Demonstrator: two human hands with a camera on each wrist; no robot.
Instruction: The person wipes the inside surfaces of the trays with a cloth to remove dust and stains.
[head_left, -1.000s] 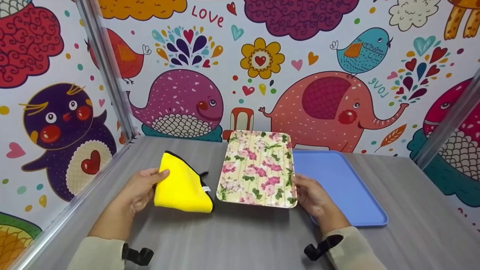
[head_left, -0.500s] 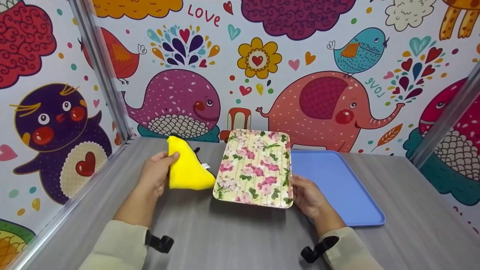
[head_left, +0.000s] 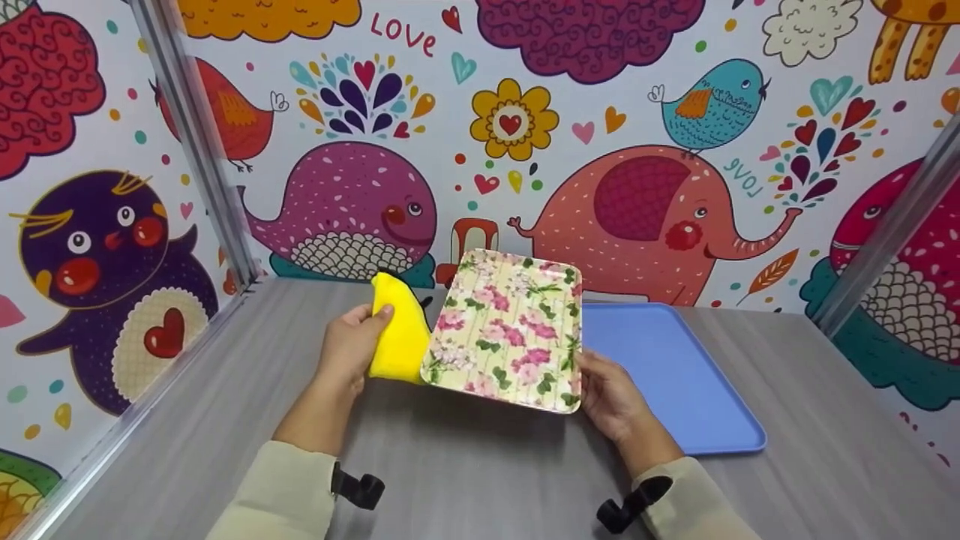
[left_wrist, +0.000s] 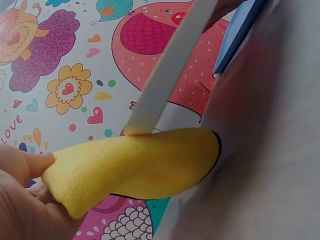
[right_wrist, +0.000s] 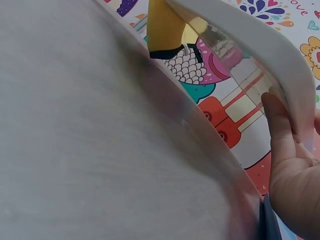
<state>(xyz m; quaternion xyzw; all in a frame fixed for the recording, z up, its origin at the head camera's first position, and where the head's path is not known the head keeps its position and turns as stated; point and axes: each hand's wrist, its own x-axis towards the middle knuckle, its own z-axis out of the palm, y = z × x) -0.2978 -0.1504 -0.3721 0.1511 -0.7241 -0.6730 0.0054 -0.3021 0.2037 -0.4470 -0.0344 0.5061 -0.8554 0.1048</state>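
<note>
My left hand [head_left: 351,343] pinches a yellow cloth [head_left: 399,334] with a dark edge between thumb and fingers. In the left wrist view the folded cloth [left_wrist: 130,162] reaches the pale rim of a flower-patterned tray [head_left: 510,330]. That tray is held up off the table and tilted, its pink-and-green printed face toward the head camera. My right hand [head_left: 616,397] grips its right edge. From the right wrist, the pale outer side of the tray [right_wrist: 250,30] shows, with my right hand [right_wrist: 292,165] on its rim. The cloth's far part is hidden behind the tray in the head view.
A blue tray [head_left: 675,382] lies flat on the grey table [head_left: 450,480], behind and beside my right hand. Walls printed with cartoon animals [head_left: 630,217] rise at the back and sides, with metal posts [head_left: 199,150] at the corners.
My left hand has moved right and a little up, bringing the cloth from beside the flowered tray to its left edge. The flowered tray has tilted slightly; the blue tray stays put.
</note>
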